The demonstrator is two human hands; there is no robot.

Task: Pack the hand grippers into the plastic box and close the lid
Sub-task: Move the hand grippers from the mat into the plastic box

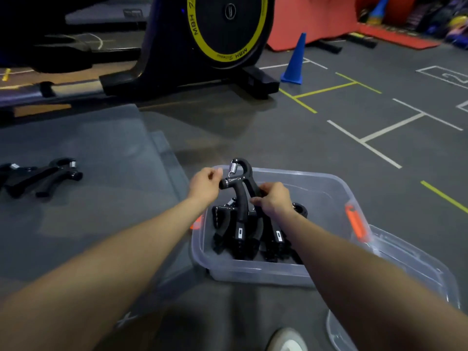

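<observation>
A clear plastic box [326, 188] with orange latches sits on the floor, several black hand grippers [238, 234] lying in its near part. One black hand gripper [240, 181] with a metal spring stands upright above them. My right hand [272, 198] grips its right handle. My left hand [205, 184] pinches the adjustment knob at its left side. Two more black hand grippers [43, 177] lie on the grey mat at far left. The clear lid [415, 264] lies on the floor right of the box, partly behind my right forearm.
A grey mat [101, 186] covers the floor at left. A black exercise machine with a yellow-ringed flywheel [228, 29] stands behind. A blue cone [295, 59] is at the back right. My shoe [287, 340] shows at the bottom.
</observation>
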